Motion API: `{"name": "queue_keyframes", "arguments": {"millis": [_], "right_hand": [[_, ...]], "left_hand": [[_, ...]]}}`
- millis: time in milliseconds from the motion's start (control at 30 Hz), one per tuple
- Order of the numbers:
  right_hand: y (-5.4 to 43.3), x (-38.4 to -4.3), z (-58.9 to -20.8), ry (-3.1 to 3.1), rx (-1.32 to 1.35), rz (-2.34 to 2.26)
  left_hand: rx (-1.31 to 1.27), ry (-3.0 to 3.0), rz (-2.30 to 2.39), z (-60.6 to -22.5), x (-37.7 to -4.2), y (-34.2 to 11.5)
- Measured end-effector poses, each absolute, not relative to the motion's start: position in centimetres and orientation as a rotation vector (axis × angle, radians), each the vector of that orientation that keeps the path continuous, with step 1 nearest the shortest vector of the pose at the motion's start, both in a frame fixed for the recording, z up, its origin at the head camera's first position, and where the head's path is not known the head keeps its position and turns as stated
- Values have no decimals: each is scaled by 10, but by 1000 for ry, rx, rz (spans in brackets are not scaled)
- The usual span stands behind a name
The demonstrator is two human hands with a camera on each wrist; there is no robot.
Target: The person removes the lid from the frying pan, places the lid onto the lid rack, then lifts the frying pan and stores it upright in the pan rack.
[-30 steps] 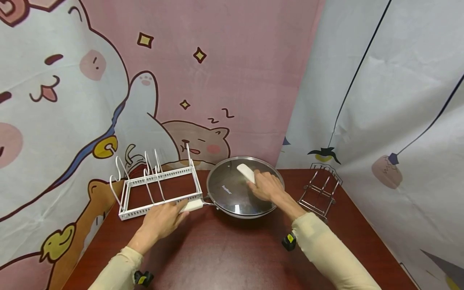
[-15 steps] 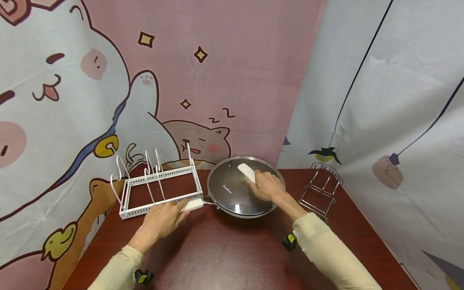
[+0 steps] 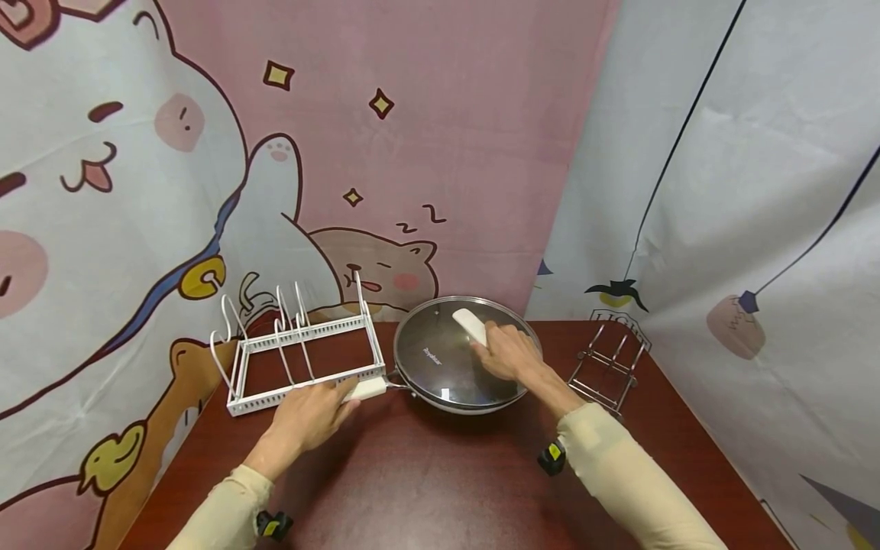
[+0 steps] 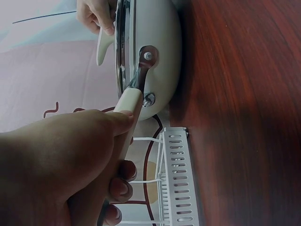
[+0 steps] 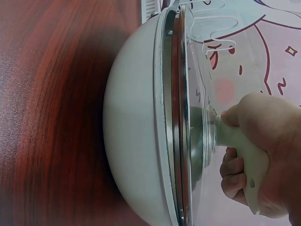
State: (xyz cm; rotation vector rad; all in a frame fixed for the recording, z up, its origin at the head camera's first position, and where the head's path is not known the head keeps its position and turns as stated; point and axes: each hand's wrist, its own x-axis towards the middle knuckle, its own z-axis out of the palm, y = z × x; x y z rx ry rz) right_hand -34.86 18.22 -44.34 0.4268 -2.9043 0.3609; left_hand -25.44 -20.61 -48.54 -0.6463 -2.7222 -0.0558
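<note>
Pan and lid, each held by its own handle. My left hand (image 3: 309, 416) curls round the pan handle (image 3: 366, 389), thumb along its top; my right hand (image 3: 507, 351) wraps the lid handle (image 3: 469, 327), fingers closed beneath it. The pan (image 5: 131, 117) lies low over the surface (image 3: 440, 473), between a white rack (image 4: 177, 165) and a small metal rack (image 3: 609, 362), with the glass lid (image 3: 447, 370) across its rim; whether the lid is fully seated I cannot tell.

Likely faults and their causes: (a) should my two hands pull unequally, the lid may slide off the rim, for my right hand alone steadies it; (b) the pan's rounded wall, gripped from one side, could let it roll or tip if my left wrist twists; (c) the pan handle passes just beside the white rack's near corner, so a sideways swing might knock the rack or pinch my knuckles; (d) lowering the lid hard could chip its glass.
</note>
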Motion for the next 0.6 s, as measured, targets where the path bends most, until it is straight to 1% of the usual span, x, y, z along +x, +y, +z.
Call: {"name": "queue_keyframes", "arguments": {"millis": [600], "right_hand": [[187,-348,-438,-2892,409,367]], "left_hand": [[-642,-2730,-52,-484,-254,-205]]}}
